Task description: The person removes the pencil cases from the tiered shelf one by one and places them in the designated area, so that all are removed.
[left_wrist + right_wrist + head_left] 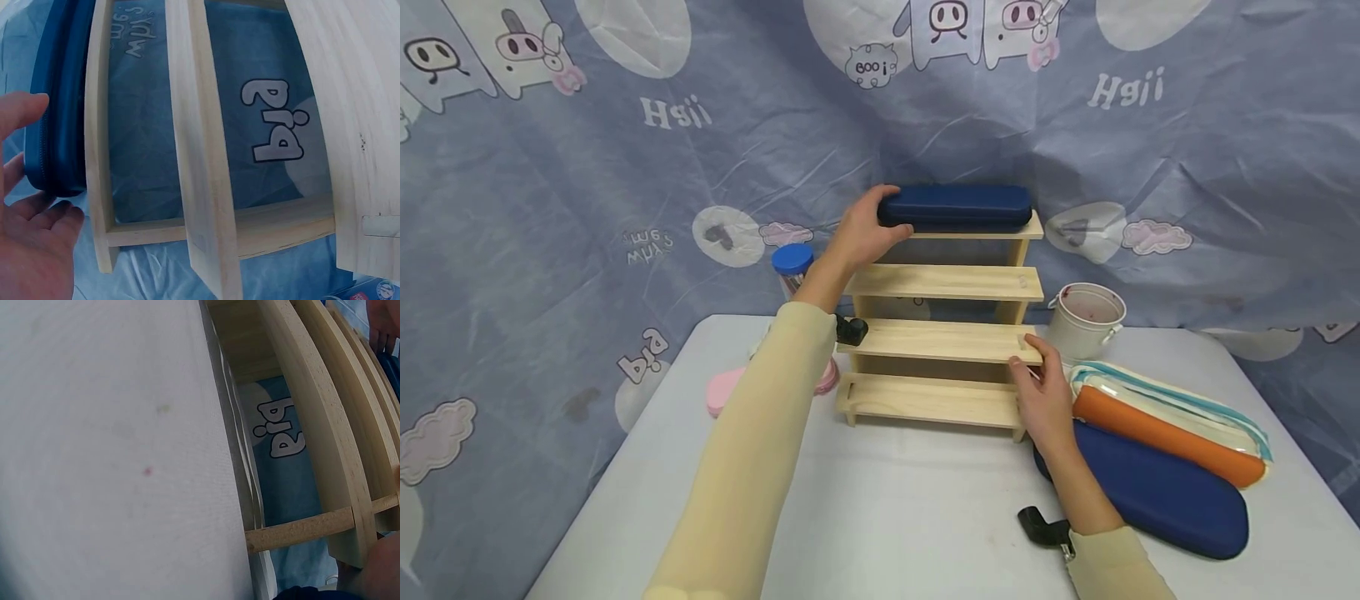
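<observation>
A four-tier stepped wooden shelf rack (pixel 940 340) stands on the table against the cloth backdrop. On its top tier lies a long navy zip case (pixel 958 207). My left hand (pixel 867 233) grips this case by its left end, thumb on the front. The left wrist view shows the zip along the case (pixel 59 106) and the fingers curled around its end. My right hand (pixel 1047 392) holds the right end of the second tier from the bottom, index finger on top and thumb at the front edge. Only part of that hand shows in the right wrist view.
Right of the rack are a white bucket (pixel 1086 315), an orange, cream and clear pencil case (pixel 1172 425) and a second navy case (pixel 1165 492). To the left, partly behind my arm, stand a blue-lidded container (pixel 793 260) and a pink object (pixel 724 392).
</observation>
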The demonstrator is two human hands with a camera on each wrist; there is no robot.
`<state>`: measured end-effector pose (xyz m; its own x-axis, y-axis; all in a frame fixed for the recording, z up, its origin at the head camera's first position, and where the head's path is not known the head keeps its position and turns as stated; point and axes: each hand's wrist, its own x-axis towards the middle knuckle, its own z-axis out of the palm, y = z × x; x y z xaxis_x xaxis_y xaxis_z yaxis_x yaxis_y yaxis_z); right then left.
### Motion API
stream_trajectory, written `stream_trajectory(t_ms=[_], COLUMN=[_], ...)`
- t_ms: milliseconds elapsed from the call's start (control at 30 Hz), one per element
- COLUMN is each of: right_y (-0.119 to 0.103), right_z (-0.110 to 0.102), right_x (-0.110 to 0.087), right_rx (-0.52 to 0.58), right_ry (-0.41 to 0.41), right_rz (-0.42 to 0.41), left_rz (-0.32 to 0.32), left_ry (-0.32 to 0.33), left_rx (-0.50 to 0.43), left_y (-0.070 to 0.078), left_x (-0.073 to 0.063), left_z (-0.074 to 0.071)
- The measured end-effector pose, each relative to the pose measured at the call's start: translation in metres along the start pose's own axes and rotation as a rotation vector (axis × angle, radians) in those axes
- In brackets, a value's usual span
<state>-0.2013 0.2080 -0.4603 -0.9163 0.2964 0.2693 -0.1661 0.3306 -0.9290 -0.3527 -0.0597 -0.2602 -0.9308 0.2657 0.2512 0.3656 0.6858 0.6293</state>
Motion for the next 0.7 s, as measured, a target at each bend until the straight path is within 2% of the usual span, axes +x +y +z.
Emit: stream_trajectory(t_ms=[167, 467, 700], right_y=[-0.001, -0.001, -0.001], right_z=[0.000, 0.000, 0.000], right_x=[0.001, 0.000, 0.000], right_rx=[-0.001, -0.007, -0.005], right_ry=[0.002, 0.009, 0.010], right_rz=[-0.004, -0.003, -0.001], left_rz=[0.029, 0.022, 0.034], left_ry=[0.030, 0.061, 0.070], left_rx=[0.031, -0.046, -0.224], left_y=[0.000, -0.003, -0.007], left_x=[0.000, -0.007, -0.013], left_z=[-0.002, -0.004, -0.001])
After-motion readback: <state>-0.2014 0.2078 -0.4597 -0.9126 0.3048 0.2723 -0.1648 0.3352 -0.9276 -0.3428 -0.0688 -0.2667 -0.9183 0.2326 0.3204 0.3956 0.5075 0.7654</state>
